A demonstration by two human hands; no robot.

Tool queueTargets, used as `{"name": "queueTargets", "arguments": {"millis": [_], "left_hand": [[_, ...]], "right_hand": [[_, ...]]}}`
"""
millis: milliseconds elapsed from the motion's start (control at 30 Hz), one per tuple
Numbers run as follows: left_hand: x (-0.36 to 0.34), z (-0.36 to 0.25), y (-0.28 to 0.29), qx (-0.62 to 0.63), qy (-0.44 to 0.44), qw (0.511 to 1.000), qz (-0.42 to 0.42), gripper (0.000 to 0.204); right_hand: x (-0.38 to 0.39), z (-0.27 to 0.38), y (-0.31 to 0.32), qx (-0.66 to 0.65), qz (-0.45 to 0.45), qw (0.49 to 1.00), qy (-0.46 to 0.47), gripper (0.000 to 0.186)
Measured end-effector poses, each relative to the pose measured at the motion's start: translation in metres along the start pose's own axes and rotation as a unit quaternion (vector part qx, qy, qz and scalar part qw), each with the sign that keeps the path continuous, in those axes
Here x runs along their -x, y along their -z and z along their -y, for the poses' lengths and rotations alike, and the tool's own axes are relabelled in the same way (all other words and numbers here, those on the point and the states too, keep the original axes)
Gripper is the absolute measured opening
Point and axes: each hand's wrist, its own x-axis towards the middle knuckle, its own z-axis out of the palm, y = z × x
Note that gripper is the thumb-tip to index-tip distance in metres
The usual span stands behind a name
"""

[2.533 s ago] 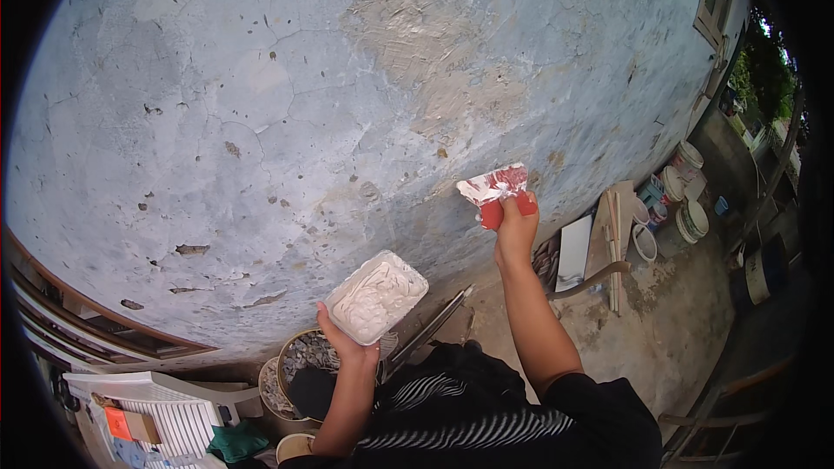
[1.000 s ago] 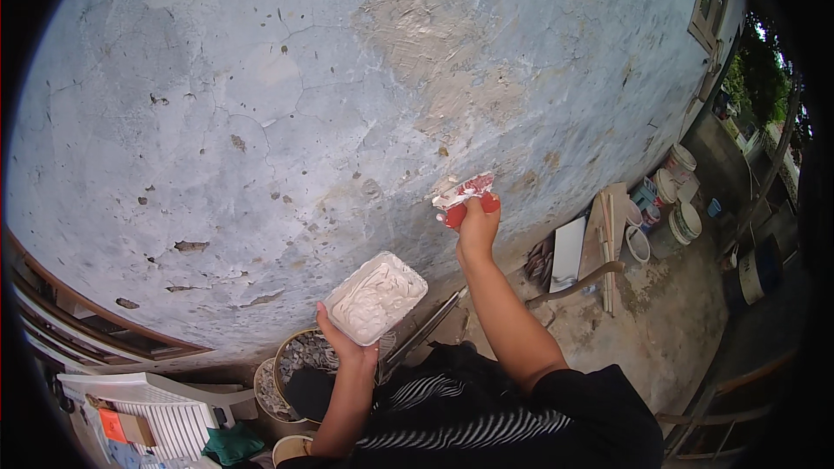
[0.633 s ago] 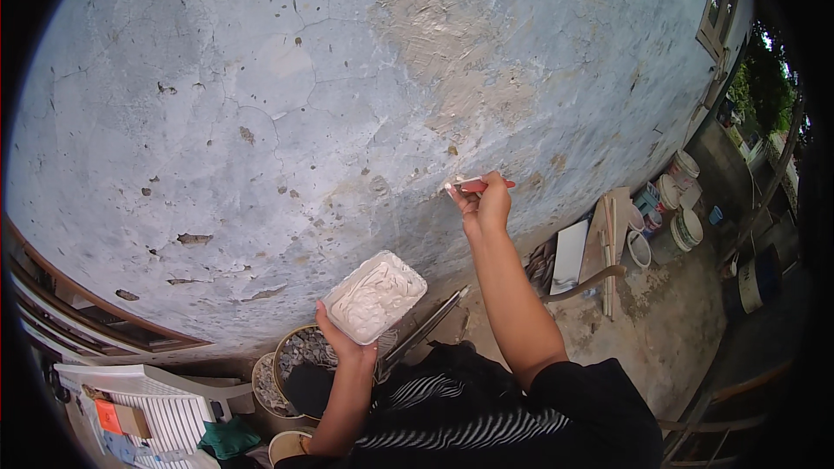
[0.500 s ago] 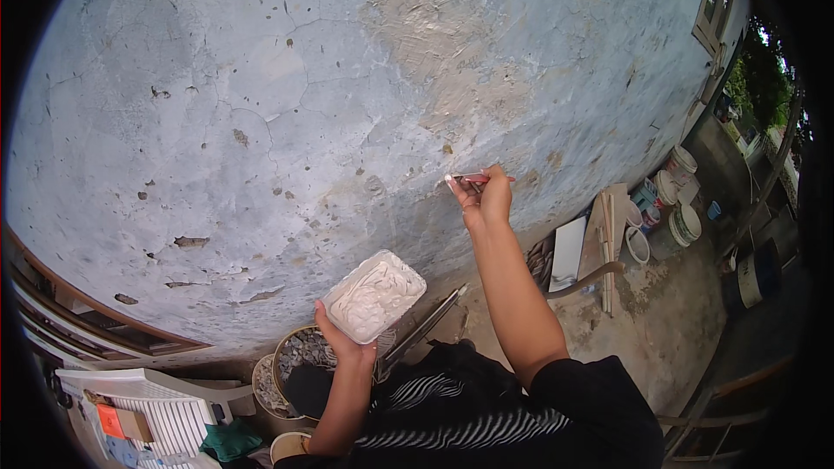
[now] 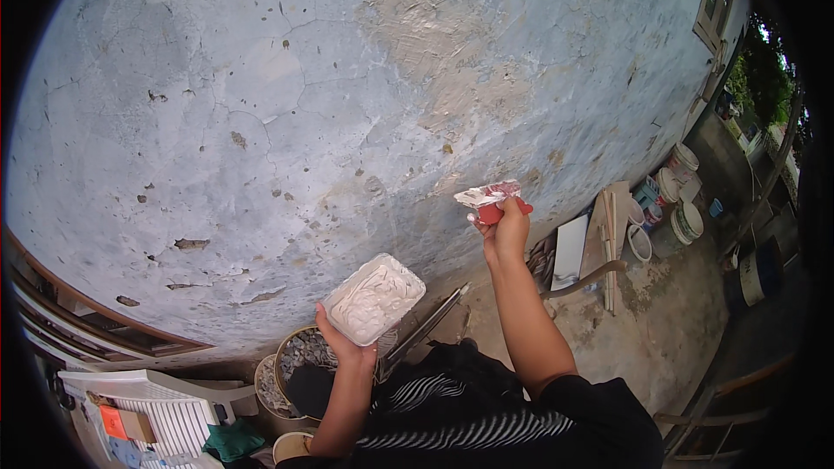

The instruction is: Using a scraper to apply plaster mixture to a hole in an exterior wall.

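"Two hands are showing in my head view. What is the left hand (image 5: 347, 346) doing?"

"It is gripping a pale rectangular tub (image 5: 400, 317) at its lower left side, near and slightly left of centre. Whitish paste (image 5: 373, 293) is filling it, lying in ridges."

"And the right hand (image 5: 512, 229)?"

"Farther out and to the right, it is grasping a red scraper (image 5: 489, 214), and whitish paste is coating the blade (image 5: 478, 196). I am seeing it close to the bluish wall (image 5: 252, 165), but I cannot tell if the blade is touching."

"What else am I getting?"

"Farther away, a beige patch (image 5: 434, 30) is covering part of that wall. To the right, a white panel (image 5: 570, 252) is resting beside wooden strips (image 5: 611, 265), and pale buckets (image 5: 691, 220) are standing beyond them. Near left, a round tub (image 5: 277, 371) is holding grey rubble (image 5: 306, 349), and a white slatted chair (image 5: 187, 421) is bearing an orange-and-brown box (image 5: 130, 425)."
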Motion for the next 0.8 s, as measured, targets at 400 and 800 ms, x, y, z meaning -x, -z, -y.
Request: {"name": "queueTargets", "arguments": {"millis": [400, 800], "left_hand": [[-0.003, 0.001, -0.002, -0.003, 0.005, 1.000, -0.007, 0.088], [0.000, 0.003, -0.015, 0.000, 0.008, 1.000, -0.006, 0.086]], "right_hand": [[-0.031, -0.006, -0.049, -0.055, -0.025, 0.996, -0.062, 0.011], [-0.044, 0.023, -0.043, -0.091, -0.007, 0.992, -0.088, 0.010]]}}
